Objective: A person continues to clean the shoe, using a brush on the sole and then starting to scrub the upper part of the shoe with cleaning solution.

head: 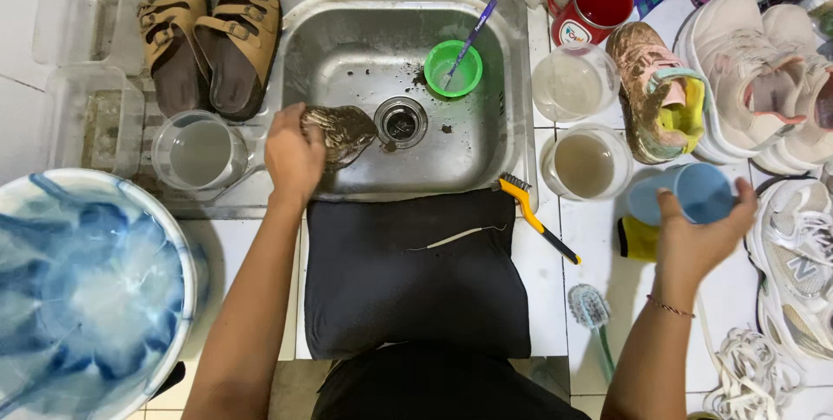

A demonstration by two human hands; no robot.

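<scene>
Head view: left hand (pixel 293 155) clutches muddy insole (pixel 345 131) over sink (pixel 512 99); right hand (pixel 698 242) grips blue cup (pixel 685 193).

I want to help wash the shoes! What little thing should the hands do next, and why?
Probably bring the blue cup over the sink and pour onto the muddy insole. The right hand has the cup in its grip, tipped on its side over the counter, while the left hand holds the dirty insole by the drain. Whether the cup has water in it cannot be seen.

A white tiled counter (pixel 599 246) carries a steel sink (pixel 512 82), sandals (pixel 213 34), sneakers (pixel 755 73), cups and brushes.
</scene>
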